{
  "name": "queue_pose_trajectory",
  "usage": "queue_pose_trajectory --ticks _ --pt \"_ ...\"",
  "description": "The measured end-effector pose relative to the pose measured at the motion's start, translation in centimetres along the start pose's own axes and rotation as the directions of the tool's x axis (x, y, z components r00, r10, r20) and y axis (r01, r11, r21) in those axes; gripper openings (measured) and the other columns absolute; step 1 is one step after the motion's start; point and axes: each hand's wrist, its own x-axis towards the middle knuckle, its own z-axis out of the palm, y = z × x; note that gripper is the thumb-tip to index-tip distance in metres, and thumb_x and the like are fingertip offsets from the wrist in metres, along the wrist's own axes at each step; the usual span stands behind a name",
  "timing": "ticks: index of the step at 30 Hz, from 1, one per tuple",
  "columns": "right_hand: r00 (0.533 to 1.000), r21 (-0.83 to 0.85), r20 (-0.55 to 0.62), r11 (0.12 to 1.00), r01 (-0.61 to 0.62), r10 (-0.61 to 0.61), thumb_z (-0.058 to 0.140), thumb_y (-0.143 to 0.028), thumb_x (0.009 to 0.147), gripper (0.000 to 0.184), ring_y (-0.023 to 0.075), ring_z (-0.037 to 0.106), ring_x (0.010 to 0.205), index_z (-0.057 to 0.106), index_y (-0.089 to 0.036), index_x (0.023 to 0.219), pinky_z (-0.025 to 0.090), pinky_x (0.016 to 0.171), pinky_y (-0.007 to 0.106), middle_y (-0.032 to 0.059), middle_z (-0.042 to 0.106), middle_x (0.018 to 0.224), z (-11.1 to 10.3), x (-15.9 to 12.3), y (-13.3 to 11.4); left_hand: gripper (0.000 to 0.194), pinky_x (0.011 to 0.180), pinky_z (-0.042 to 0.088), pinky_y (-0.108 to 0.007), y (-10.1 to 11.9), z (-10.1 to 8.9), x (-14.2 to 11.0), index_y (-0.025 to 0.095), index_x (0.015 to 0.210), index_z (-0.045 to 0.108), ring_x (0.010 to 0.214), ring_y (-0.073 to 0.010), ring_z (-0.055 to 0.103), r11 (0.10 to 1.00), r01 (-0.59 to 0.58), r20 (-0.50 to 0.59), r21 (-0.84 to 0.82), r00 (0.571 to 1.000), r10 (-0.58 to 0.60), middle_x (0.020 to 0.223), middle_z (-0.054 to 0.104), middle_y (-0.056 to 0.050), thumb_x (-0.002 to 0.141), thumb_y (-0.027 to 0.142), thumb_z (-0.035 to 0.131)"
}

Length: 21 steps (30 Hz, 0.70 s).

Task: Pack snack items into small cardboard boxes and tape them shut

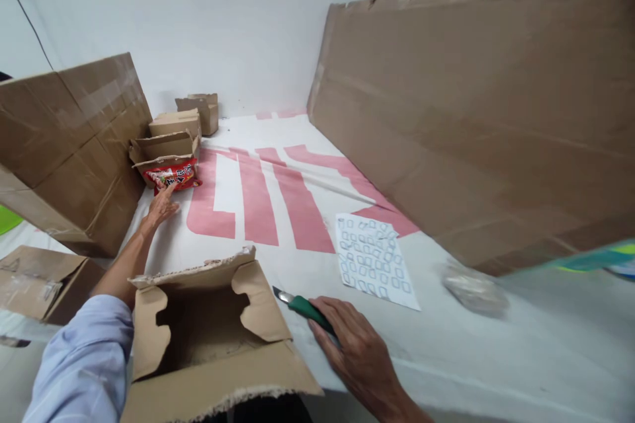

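Observation:
My left hand (pixel 161 206) stretches forward with its fingers extended, and the fingertips meet the lower edge of a red instant noodle packet (pixel 173 176). The packet leans against a small cardboard box with an open top (pixel 163 147). My right hand (pixel 353 347) rests by the table's front edge, closed around a green box cutter (pixel 302 307) whose blade is out and points left. Between my arms stands an open cardboard box (pixel 218 380) with torn edges and flaps spread. Its inside is dark, and no contents show.
Large cardboard panels stand on the left (pixel 74 145) and right (pixel 471 99). Smaller boxes (pixel 176 123) line up behind the packet. A marked paper sheet (pixel 374 258) and a clear plastic bundle (pixel 476 287) lie at right. Another carton (pixel 44 281) sits at left.

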Motion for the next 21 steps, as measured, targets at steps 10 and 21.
queue_pose_trajectory --ticks 10,21 --pt "0.998 0.006 -0.049 0.999 0.039 -0.039 0.051 -0.029 0.107 0.023 0.0251 0.071 0.095 0.067 -0.019 0.120 0.057 0.083 0.038 0.0098 0.077 0.103 -0.3 0.9 -0.6 0.074 0.107 0.053 -0.049 2.7 -2.5 -1.8 0.017 0.142 0.066 0.112 -0.0335 0.067 0.995 0.079 0.063 -0.060 0.995 -0.075 0.134 0.069 -0.016 0.068 0.018 0.074" --pt "0.999 0.051 -0.037 0.998 -0.024 0.026 0.053 -0.028 0.106 0.024 0.0277 0.070 0.099 0.067 -0.021 0.124 0.057 0.089 0.043 0.0107 0.075 0.105 -0.6 0.6 -0.7 0.084 0.086 0.060 -0.040 7.4 -6.5 -12.8 0.020 0.148 0.060 0.117 -0.0324 0.070 0.767 0.196 0.091 -0.611 0.980 -0.178 0.136 0.070 -0.018 0.081 0.067 0.076"
